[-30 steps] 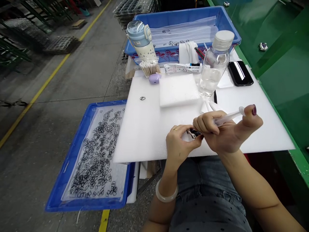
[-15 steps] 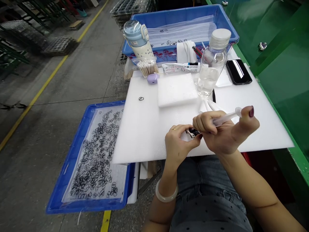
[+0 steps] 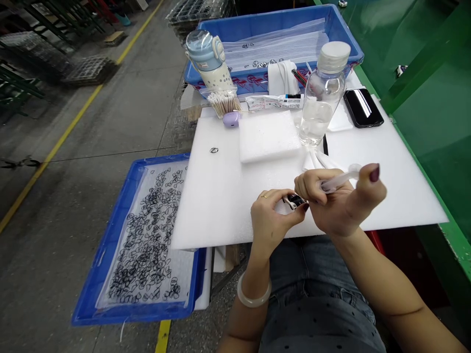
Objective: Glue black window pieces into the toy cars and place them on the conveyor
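Between thumb and fingers, my left hand [image 3: 270, 220] pinches a small black-and-white part [image 3: 294, 201] just over the white foam board [image 3: 213, 206]. My right hand [image 3: 334, 206] is wrapped round a translucent plastic syringe [image 3: 336, 182], the thumb against its plunger end. The syringe's front end is hidden behind my right fingers, close to the part, so I cannot tell whether it touches. A small black ring piece [image 3: 214, 150] lies on the board to the left.
A white foam block [image 3: 270, 137], a clear bottle [image 3: 320, 98], cotton swabs [image 3: 224, 103], a purple case [image 3: 231, 119], a tube [image 3: 274, 102] and a phone [image 3: 363, 108] stand beyond my hands. A blue bin [image 3: 272, 19] is behind; a blue tray [image 3: 86, 294] of black rings sits left.
My right thumb has moved down and left, pressing the plunger end closer to my fist. My left hand and the part have stayed nearly still.
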### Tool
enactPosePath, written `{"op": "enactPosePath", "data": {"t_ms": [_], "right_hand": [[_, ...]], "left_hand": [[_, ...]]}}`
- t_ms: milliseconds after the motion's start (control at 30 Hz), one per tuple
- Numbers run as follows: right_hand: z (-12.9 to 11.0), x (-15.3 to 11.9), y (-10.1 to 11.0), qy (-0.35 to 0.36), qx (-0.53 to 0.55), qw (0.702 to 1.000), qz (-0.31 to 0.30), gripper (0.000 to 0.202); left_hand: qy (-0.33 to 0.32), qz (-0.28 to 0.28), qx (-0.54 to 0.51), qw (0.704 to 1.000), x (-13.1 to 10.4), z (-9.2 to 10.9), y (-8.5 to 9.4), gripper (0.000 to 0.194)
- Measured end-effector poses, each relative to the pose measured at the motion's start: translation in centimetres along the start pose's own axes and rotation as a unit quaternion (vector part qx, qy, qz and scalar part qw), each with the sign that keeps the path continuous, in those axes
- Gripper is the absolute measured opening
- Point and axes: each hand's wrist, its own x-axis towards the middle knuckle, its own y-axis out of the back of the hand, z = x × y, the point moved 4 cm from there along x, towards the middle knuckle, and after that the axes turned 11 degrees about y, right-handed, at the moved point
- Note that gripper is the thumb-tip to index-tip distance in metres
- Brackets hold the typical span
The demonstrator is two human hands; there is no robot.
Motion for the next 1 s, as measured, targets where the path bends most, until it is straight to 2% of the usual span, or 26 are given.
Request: {"op": "enactPosePath", "data": {"t_ms": [67,133,233,267,367,433,500,533,600,667,733,833,900,1000], "right_hand": [[-1.0,0.6,-0.1,0.024,-0.013,0.999,-0.017,0.072],[-1.7,2.4,-0.1,0.092,-0.016,0.996,-0.002,0.070],[-0.6,6.5,-0.2,0.175,-0.073,0.982,0.002,0.066],[0.4,7.8,-0.4,0.167,-0.122,0.977,-0.042,0.062],[3.3,9.7,0.7,0.086,-0.211,0.970,-0.086,0.047],[3.1,8.9,2.7,0.095,-0.251,0.961,-0.063,0.038],[1.6,7.2,5.4,0.125,-0.277,0.953,-0.012,0.033],[0.9,6.4,6.9,0.119,-0.299,0.947,0.015,0.030],[0.3,5.1,9.8,0.061,-0.378,0.923,0.045,0.027],[0.6,4.4,11.9,0.001,-0.477,0.878,0.035,0.026],[1.5,4.1,12.8,-0.037,-0.556,0.831,-0.006,0.023],[2.7,3.8,12.6,-0.054,-0.596,0.799,-0.058,0.014],[2.6,3.3,11.8,-0.041,-0.585,0.807,-0.070,0.013],[1.4,2.3,10.2,-0.056,-0.479,0.874,-0.062,0.021]], "left_hand": [[0.001,-0.005,0.001,1.000,0.0,0.0,0.0,0.015],[-0.002,-0.016,0.000,1.000,-0.1,-0.1,0.0,0.020],[-0.030,-0.037,0.007,0.999,-0.5,-0.1,0.2,0.032],[-0.045,-0.047,0.014,0.998,-0.7,-0.1,0.3,0.036],[-0.076,-0.075,0.043,0.993,-1.1,-0.3,0.4,0.048],[-0.081,-0.070,0.061,0.992,-1.2,-0.6,0.4,0.049],[-0.081,-0.042,0.075,0.993,-1.1,-0.8,0.3,0.045],[-0.081,-0.027,0.080,0.993,-1.0,-0.9,0.2,0.043],[-0.078,-0.011,0.085,0.993,-0.9,-0.9,0.0,0.043],[-0.078,-0.007,0.086,0.993,-0.9,-0.9,0.0,0.045],[-0.080,-0.002,0.083,0.993,-0.9,-1.0,0.2,0.043],[-0.071,0.013,0.072,0.995,-0.9,-1.1,0.5,0.036],[-0.059,0.032,0.058,0.996,-0.8,-1.0,0.6,0.030],[-0.048,0.064,0.023,0.997,-0.4,0.2,0.2,0.023]]}}
